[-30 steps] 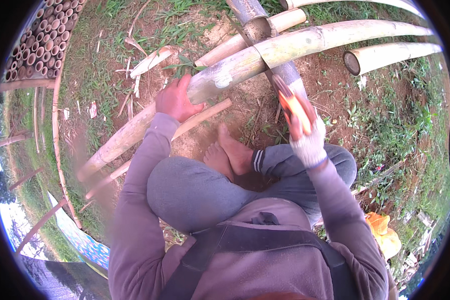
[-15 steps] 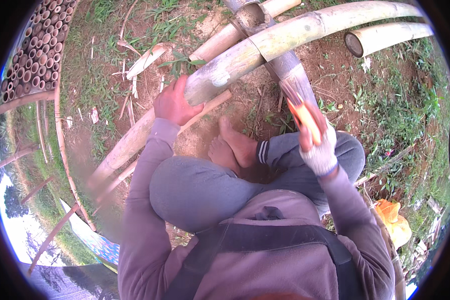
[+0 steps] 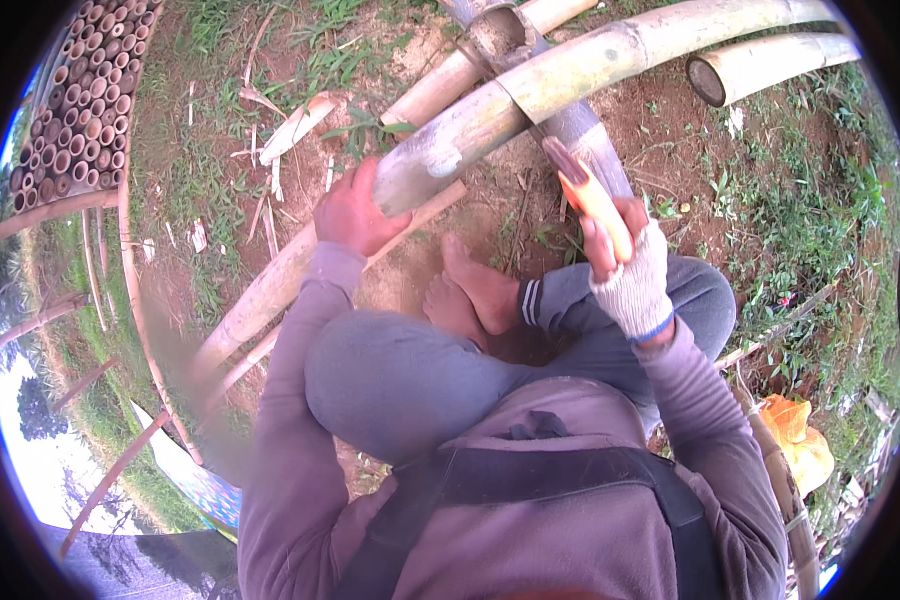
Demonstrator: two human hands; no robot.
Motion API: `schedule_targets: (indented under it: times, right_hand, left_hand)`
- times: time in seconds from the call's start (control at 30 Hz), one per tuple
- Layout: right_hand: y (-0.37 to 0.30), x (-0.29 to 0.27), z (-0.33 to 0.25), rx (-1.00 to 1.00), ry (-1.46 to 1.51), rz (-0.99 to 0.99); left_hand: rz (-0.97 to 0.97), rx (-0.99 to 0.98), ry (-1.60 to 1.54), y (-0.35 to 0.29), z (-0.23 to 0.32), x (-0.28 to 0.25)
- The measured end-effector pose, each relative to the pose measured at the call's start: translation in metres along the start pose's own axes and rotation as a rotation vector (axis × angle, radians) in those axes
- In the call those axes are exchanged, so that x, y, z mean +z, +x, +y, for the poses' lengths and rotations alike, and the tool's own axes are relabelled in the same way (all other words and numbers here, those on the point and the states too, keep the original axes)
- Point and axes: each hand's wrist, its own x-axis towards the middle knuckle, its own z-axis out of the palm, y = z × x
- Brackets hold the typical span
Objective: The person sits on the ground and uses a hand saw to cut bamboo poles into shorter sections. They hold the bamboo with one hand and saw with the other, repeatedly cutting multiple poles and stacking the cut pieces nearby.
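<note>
Bamboo pole [image 3: 570, 85] slants from lower left to upper right across the ground ahead. Left hand [image 3: 355, 210] grips its near stretch; gloved right hand [image 3: 625, 265], clenched on an orange-handled knife [image 3: 585, 195], sits just below it.

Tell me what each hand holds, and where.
Right hand, gloved, grips an orange-handled knife by its handle. Left hand clasps the bamboo pole near its cut end.

Bare reddish earth [image 3: 470, 215] with patchy grass carries bamboo poles [image 3: 770, 62] and split offcuts [image 3: 295, 125] (pale strips).
</note>
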Motion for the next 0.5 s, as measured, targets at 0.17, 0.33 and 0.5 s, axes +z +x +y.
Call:
schedule_targets:
  times: [0.17, 0.33, 0.5]
  right_hand:
    - [-0.026, -0.040, -0.025, 0.013, -0.036, -0.094]
    - [-0.083, -0.097, -0.018, 0.177, -0.024, -0.212]
    - [0.025, 0.008, 0.018, -0.189, -0.152, -0.134]
  left_hand:
    - [0.070, 0.028, 0.016, -0.004, -0.008, 0.002]
    - [0.093, 0.038, 0.026, -0.007, -0.008, 0.001]
    - [0.067, 0.065, 0.000, 0.003, -0.012, 0.008]
